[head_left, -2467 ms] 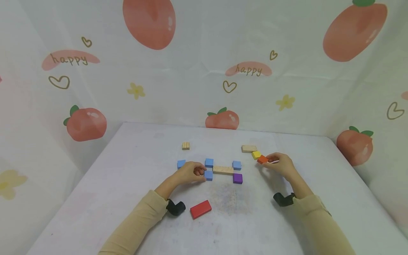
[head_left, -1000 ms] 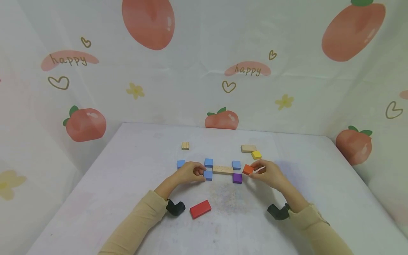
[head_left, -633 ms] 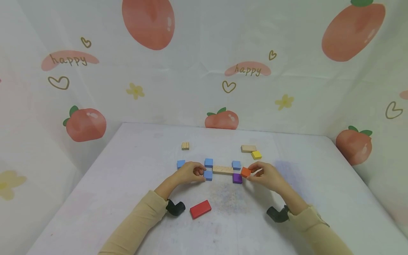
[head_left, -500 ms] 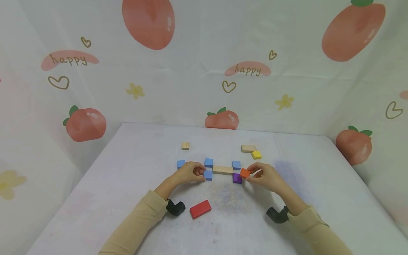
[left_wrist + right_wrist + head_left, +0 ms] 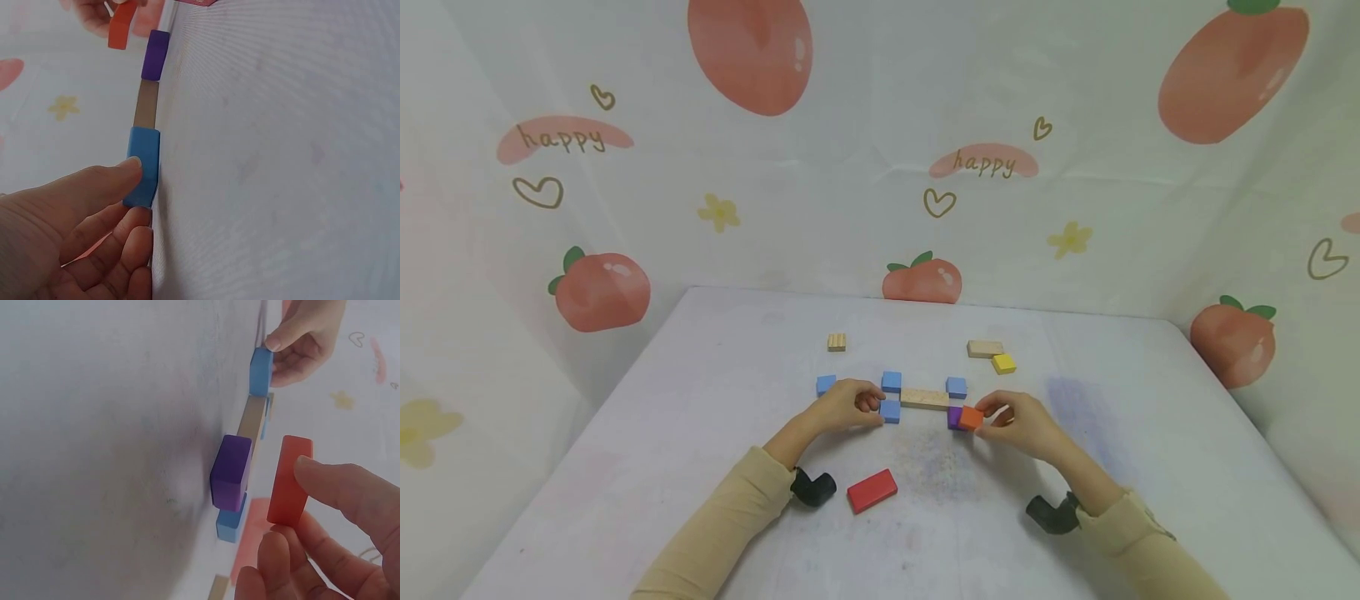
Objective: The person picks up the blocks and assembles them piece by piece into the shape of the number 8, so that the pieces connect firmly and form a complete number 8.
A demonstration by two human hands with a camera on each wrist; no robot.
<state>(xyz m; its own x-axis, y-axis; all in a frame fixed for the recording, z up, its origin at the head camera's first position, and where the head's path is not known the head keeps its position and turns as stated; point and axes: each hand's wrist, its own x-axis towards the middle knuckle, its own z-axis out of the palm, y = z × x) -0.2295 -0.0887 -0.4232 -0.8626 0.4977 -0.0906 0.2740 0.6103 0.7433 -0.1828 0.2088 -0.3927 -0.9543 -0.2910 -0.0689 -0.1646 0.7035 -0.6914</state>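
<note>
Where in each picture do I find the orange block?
Head: orange block right of centre, below the middle, in the right hand.
Left wrist: orange block near the top edge, left of centre.
Right wrist: orange block right of centre.
Shared landmark: the purple block.

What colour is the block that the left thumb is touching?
Plain blue. That blue block shows best, big and close, in the left wrist view.
</note>
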